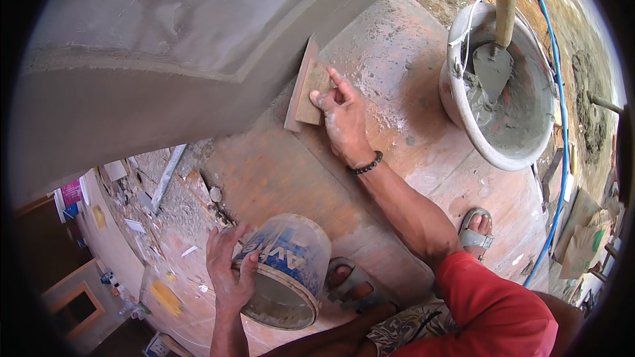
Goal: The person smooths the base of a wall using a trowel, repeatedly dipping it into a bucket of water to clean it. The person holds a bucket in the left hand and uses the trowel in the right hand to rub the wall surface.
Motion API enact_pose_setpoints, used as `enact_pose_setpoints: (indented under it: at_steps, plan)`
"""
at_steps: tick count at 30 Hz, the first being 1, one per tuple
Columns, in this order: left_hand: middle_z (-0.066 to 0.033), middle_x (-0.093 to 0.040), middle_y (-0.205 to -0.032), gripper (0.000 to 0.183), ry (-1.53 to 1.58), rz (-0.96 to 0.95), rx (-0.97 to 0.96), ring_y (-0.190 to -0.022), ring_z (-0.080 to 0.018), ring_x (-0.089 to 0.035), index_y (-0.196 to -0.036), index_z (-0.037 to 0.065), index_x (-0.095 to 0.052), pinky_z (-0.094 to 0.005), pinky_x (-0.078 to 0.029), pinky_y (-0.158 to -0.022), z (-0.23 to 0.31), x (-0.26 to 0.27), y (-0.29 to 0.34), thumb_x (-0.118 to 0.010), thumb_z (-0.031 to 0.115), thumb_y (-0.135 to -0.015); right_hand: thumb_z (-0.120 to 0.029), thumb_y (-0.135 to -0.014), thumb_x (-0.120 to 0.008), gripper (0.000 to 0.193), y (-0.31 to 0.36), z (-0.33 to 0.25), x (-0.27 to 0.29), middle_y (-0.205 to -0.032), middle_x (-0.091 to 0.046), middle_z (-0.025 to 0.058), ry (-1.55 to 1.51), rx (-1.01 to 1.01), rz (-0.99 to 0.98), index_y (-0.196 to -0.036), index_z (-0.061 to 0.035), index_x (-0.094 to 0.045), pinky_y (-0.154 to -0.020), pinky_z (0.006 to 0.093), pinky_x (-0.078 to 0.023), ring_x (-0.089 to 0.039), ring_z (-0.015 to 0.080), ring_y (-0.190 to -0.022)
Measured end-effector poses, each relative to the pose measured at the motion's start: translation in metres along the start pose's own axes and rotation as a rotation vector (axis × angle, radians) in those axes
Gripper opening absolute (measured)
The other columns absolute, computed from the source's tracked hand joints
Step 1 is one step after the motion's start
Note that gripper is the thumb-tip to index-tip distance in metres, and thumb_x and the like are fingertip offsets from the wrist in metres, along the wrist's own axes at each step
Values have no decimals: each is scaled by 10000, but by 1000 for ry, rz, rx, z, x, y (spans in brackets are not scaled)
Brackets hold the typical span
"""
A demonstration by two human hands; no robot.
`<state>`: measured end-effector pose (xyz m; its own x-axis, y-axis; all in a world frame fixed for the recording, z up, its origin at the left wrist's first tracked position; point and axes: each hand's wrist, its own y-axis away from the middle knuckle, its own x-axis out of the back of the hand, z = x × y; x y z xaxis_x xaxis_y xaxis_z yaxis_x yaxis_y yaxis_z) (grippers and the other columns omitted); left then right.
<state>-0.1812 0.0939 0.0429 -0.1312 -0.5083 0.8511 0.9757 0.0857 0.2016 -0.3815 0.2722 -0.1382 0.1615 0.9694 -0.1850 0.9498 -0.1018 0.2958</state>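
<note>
Underfoot, a worn reddish plywood platform [397,86], dusty and streaked with pale cement. Above it, a broad grey freshly plastered wall [132,53], smooth and damp-looking, with a stepped moulded ledge along its lower edge. At right, a round dented metal mortar pan [493,149], crusted grey, half full of wet mortar, with a wooden-handled pointed steel trowel [497,53] standing in it. Lower centre, a blue-and-white plastic bucket [291,271], cement-smeared and tilted on its side, mouth toward the camera. Left hand [228,268] closed over the bucket's rim, fingers curled on its wall. Right hand [340,116], cement-dusted, gripping the block handle of a flat rectangular wooden float [301,82], pressed edge-on against the underside of the plaster ledge. Around the right wrist, a black beaded bracelet [365,165].
</note>
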Motion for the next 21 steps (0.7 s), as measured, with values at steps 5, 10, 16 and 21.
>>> enact_pose_setpoints:
  at_steps: [5, 10, 16, 21]
  plan:
    - [-157, -669, -1054, 476, 0, 11, 8, -1026, -351, -613, -1206, 9, -604, -556, -266, -1119, -1, 1, 1, -615, 375, -902, -42, -872, -643, 567, 27, -13, 25, -828, -538, -6, -160, -86, -60, -1401, 53, -464, -710, 207, -450, -528, 74, -763]
    - [-156, -671, -1054, 477, 7, 16, 2, -1031, -356, -613, -1212, 9, -600, -559, -263, -1121, 0, 1, 1, -620, 367, -897, -25, -862, -644, 566, -55, -69, 67, -914, -642, 75, -256, 94, 137, -1389, 71, -459, -709, 251, -507, -623, 123, -803]
    - [-155, -676, -1054, 448, 1, 13, -4, -1027, -354, -619, -1213, 15, -601, -561, -266, -1120, 0, 0, 1, -630, 323, -889, -14, -827, -680, 592, -103, -81, 54, -822, -639, 75, -249, 204, 203, -1374, 74, -471, -632, 253, -501, -615, 126, -708]
    - [-152, -678, -1050, 441, -21, 12, 5, -1017, -350, -627, -1216, 20, -599, -563, -266, -1118, 2, -2, -2, -629, 315, -890, -77, -805, -709, 594, -57, -50, -1, -765, -522, 10, -25, 183, 222, -1341, 75, -501, -596, 244, -447, -495, 85, -659]
